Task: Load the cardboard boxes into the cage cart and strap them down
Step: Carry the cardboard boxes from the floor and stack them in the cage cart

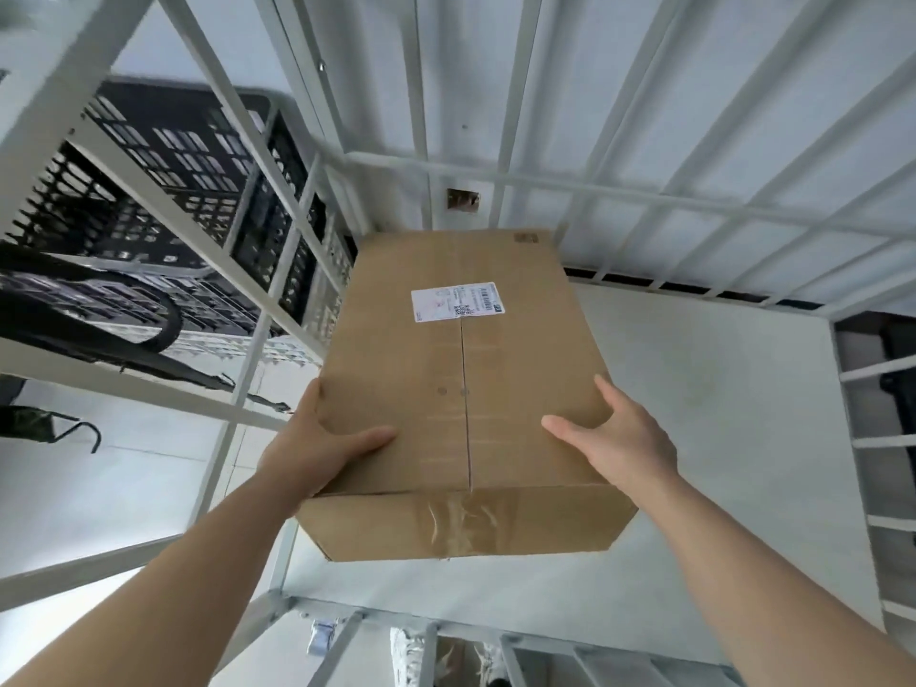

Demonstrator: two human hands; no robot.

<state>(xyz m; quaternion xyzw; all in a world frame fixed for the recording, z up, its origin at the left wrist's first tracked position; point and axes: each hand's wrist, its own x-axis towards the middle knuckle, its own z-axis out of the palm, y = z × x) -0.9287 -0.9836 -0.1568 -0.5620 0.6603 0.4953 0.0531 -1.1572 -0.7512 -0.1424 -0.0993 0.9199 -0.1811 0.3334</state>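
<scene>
cardboard box [396,389] | white label [458,302] on top | QR code; text illegible

label [458,301] print illegible; left hand [317,441] fingers mostly out of sight behind the box [446,379]

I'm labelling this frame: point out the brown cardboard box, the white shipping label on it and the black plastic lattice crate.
brown cardboard box [396,369]: head view, top face left of the seam.
white shipping label [458,301]: head view, middle of the sticker.
black plastic lattice crate [148,141]: head view, lattice wall behind the bars.
</scene>
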